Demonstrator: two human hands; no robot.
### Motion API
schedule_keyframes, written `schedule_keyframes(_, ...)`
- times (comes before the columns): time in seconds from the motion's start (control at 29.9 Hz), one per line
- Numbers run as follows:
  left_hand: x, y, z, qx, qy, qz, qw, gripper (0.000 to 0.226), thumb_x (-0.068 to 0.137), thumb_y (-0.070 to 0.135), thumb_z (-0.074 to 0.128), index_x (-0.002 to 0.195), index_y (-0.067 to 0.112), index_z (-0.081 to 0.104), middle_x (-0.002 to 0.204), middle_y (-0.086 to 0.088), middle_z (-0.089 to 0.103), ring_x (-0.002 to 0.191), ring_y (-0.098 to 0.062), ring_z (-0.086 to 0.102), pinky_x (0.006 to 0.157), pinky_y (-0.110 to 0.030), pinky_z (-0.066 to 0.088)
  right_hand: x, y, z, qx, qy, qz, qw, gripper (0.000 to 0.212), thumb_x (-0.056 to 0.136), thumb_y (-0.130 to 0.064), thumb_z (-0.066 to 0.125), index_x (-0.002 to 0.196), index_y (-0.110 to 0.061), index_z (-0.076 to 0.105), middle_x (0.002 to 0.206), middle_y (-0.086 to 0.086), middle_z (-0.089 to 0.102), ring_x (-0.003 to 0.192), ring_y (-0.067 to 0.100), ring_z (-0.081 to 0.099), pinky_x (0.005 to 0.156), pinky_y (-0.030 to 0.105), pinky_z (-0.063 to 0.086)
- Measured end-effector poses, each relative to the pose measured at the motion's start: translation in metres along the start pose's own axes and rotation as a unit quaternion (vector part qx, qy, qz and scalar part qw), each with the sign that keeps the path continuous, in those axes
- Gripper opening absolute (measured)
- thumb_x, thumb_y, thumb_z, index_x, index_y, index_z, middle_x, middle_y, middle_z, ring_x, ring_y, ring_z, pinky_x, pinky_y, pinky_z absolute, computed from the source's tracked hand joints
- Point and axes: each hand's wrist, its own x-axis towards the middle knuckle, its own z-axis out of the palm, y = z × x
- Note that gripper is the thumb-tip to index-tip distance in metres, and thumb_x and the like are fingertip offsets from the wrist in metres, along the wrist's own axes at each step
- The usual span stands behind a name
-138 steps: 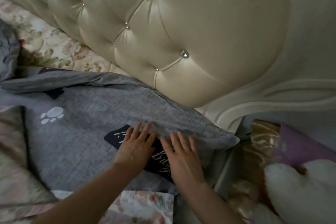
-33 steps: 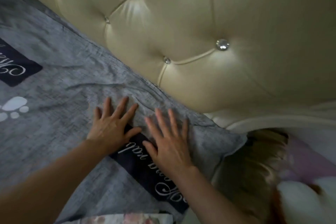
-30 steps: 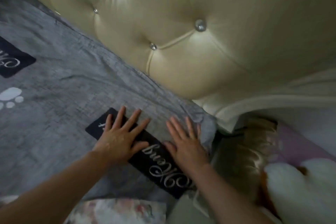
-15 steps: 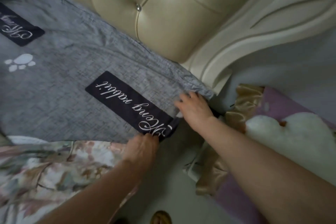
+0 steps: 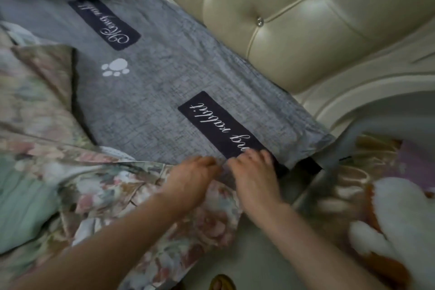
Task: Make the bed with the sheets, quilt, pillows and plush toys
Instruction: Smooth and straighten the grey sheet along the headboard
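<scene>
A grey sheet (image 5: 150, 92) with dark script labels and a white paw print lies spread on the bed along the headboard. At its near side edge, my left hand (image 5: 191, 180) and my right hand (image 5: 255, 178) sit close together, fingers curled on the sheet's edge beside one dark label (image 5: 219, 122). A floral quilt (image 5: 77, 186) is bunched at the lower left, partly under my left forearm. A white plush toy (image 5: 404, 221) lies at the right, off the bed.
The cream tufted headboard (image 5: 282, 19) runs along the far side, with its carved frame (image 5: 367, 87) at the right. A gold and purple satin cushion (image 5: 376, 155) lies under the plush toy. Pale floor and a foot (image 5: 221, 283) show at the bottom.
My right hand has moved from the sheet's corner leftward to beside my left hand at the side edge. The view has swung, showing more sheet and quilt at the left.
</scene>
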Motion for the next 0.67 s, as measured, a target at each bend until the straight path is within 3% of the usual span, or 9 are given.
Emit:
schedule_keyframes(0.07, -0.022, -0.05, -0.025, 0.033, -0.025, -0.048, 0.998, 0.037, 0.076, 0.022, 0.061, 0.112, 0.03, 0.066, 0.109, 0.002, 0.064, 0.094, -0.027, 0.065, 0.078, -0.035, 0.055, -0.004, -0.041, 0.013, 0.062, -0.013, -0.04, 0.997, 0.036, 0.079, -0.021, 0.034, 0.093, -0.021, 0.066, 0.086, 0.002, 0.065, 0.089, 0.027, 0.061, 0.082, 0.042, 0.05)
schedule_keyframes(0.13, -0.039, -0.087, -0.049, 0.083, -0.137, -0.104, 0.982, 0.044, 0.085, 0.04, 0.058, 0.128, 0.032, 0.056, 0.123, 0.001, 0.058, 0.108, -0.026, 0.06, 0.088, -0.035, 0.051, -0.002, -0.067, 0.026, 0.089, -0.059, -0.028, 0.994, 0.04, 0.082, -0.017, 0.034, 0.109, -0.02, 0.063, 0.092, 0.005, 0.066, 0.089, 0.028, 0.062, 0.079, 0.042, 0.052)
schedule_keyframes(0.2, -0.055, -0.118, -0.069, 0.161, -0.269, -0.148, 0.938, 0.061, 0.086, 0.05, 0.059, 0.142, 0.036, 0.039, 0.133, 0.005, 0.05, 0.12, -0.02, 0.052, 0.098, -0.031, 0.043, 0.001, -0.087, 0.032, 0.092, -0.095, -0.006, 0.991, 0.044, 0.09, -0.015, 0.031, 0.129, -0.018, 0.052, 0.109, 0.01, 0.063, 0.102, 0.032, 0.06, 0.086, 0.043, 0.048)
schedule_keyframes(0.27, -0.061, -0.131, -0.08, 0.188, -0.312, -0.174, 0.915, 0.054, 0.087, 0.049, 0.06, 0.137, 0.041, 0.042, 0.13, 0.01, 0.053, 0.119, -0.015, 0.053, 0.097, -0.029, 0.045, 0.003, -0.093, 0.03, 0.064, -0.154, -0.001, 0.986, 0.04, 0.098, -0.013, 0.033, 0.137, -0.014, 0.041, 0.125, 0.013, 0.056, 0.118, 0.033, 0.049, 0.097, 0.044, 0.039)
schedule_keyframes(0.3, -0.064, -0.131, -0.082, 0.185, -0.312, -0.18, 0.914, 0.043, 0.087, 0.048, 0.06, 0.129, 0.042, 0.049, 0.126, 0.012, 0.056, 0.115, -0.013, 0.056, 0.094, -0.029, 0.047, 0.003, -0.094, 0.027, 0.05, -0.165, -0.009, 0.985, 0.036, 0.098, -0.011, 0.035, 0.133, -0.013, 0.045, 0.126, 0.012, 0.056, 0.121, 0.032, 0.046, 0.099, 0.043, 0.035)
schedule_keyframes(0.4, -0.059, -0.121, -0.083, 0.158, -0.274, -0.173, 0.933, 0.023, 0.093, 0.05, 0.051, 0.108, 0.036, 0.062, 0.11, 0.012, 0.06, 0.105, -0.014, 0.061, 0.083, -0.031, 0.052, 0.0, -0.081, 0.004, 0.044, -0.175, 0.001, 0.984, 0.029, 0.093, -0.005, 0.043, 0.115, -0.012, 0.061, 0.118, 0.01, 0.063, 0.116, 0.029, 0.051, 0.095, 0.038, 0.04)
schedule_keyframes(0.54, -0.007, -0.082, -0.1, 0.133, -0.054, -0.016, 0.989, 0.008, 0.08, 0.034, 0.074, 0.078, 0.027, 0.071, 0.081, 0.0, 0.06, 0.079, -0.029, 0.06, 0.053, -0.031, 0.045, -0.001, -0.021, -0.047, -0.035, -0.156, 0.109, 0.981, 0.028, 0.094, -0.008, 0.044, 0.11, -0.016, 0.065, 0.113, 0.007, 0.067, 0.109, 0.027, 0.06, 0.087, 0.035, 0.046)
schedule_keyframes(0.6, 0.038, -0.04, -0.114, 0.12, -0.015, 0.012, 0.993, 0.006, 0.085, 0.032, 0.069, 0.082, 0.027, 0.07, 0.083, 0.0, 0.06, 0.081, -0.029, 0.061, 0.051, -0.026, 0.035, -0.001, 0.021, -0.075, -0.081, -0.142, 0.195, 0.967, 0.027, 0.094, -0.009, 0.043, 0.107, -0.016, 0.066, 0.11, 0.007, 0.068, 0.106, 0.026, 0.063, 0.082, 0.032, 0.048)
schedule_keyframes(0.67, 0.092, 0.013, -0.121, 0.112, 0.024, 0.014, 0.993, 0.017, 0.096, 0.032, 0.051, 0.102, 0.029, 0.067, 0.1, 0.002, 0.062, 0.094, -0.028, 0.062, 0.056, -0.029, 0.03, -0.006, 0.069, -0.099, -0.098, -0.105, 0.301, 0.943, 0.025, 0.092, -0.007, 0.047, 0.103, -0.011, 0.068, 0.105, 0.011, 0.069, 0.102, 0.029, 0.065, 0.078, 0.033, 0.049)
